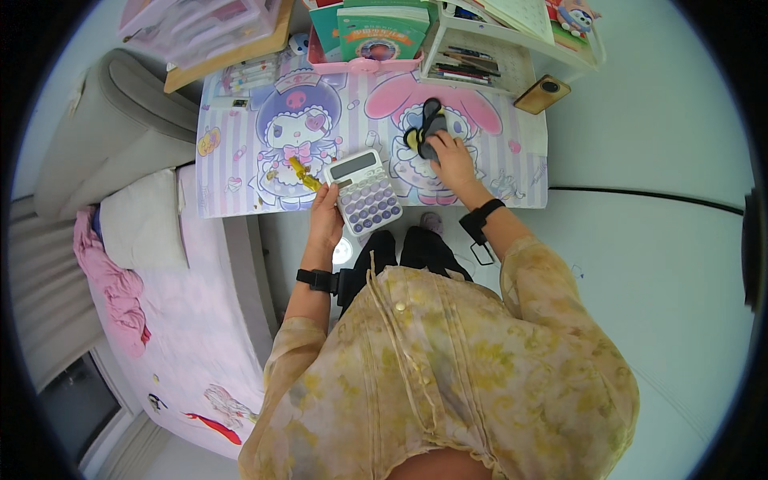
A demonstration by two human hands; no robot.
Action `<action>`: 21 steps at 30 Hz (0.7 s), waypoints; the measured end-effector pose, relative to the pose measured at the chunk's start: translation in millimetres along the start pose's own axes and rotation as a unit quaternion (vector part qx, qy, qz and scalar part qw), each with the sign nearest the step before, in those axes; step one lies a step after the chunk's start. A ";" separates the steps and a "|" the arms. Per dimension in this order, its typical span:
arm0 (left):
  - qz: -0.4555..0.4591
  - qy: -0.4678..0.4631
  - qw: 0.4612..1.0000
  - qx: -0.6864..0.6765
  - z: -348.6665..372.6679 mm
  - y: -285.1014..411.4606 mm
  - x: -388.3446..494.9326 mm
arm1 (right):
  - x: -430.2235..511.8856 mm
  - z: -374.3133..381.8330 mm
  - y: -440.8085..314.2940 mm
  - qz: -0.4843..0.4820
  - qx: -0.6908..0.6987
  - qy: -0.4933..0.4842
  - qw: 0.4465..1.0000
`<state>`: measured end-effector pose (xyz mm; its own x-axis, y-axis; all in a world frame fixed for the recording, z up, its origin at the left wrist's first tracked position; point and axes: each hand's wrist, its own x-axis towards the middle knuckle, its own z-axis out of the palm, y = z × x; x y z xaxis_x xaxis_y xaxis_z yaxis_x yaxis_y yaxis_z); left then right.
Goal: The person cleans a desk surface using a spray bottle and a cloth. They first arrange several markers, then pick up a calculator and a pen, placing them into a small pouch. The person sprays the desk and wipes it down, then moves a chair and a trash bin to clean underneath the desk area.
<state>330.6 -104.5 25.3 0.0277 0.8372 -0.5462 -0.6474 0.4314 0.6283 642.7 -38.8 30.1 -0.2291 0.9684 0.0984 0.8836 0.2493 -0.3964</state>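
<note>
My left hand point(327, 213) holds a white calculator point(369, 191) with round purple keys by its left edge. The calculator is tilted over the front edge of the table, its dark display at the far end. Just left of it, on the patterned table mat point(231, 201), lies a shiny yellow twisted thing point(303, 174) whose kind I cannot make out. My right hand point(454, 165) is curled over the near end of a soft-looking dark grey thing point(433, 127) with black and yellow rounded parts. Its exact kind is unclear, partly because my fingers cover some of it.
A pink book holder point(327, 67) with books stands at the back, beside a white shelf point(504, 89) of pens. A phone point(542, 95) leans at the back right corner. Drawers point(204, 30) stand at the back left. Left of me is a bed point(198, 336) with a pillow point(144, 222).
</note>
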 end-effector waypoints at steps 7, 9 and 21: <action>0.021 0.049 0.997 -0.055 46.1 -28.4 21.5 | -26.6 -45.1 74.3 -0.005 0.184 0.006 0.983; 0.036 0.041 0.995 -0.086 64.9 -32.7 41.3 | -30.4 -62.0 96.5 0.013 0.195 0.015 0.981; 0.082 0.236 0.961 -0.114 127.3 -41.6 157.6 | -65.6 -95.6 127.0 0.063 0.244 0.035 0.967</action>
<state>458.9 52.3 -16.4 -0.4035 0.6179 -0.6748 -0.7656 0.1759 0.6188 809.0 -70.3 60.6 -0.0895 0.9931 0.0761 0.6003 0.1148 -0.7915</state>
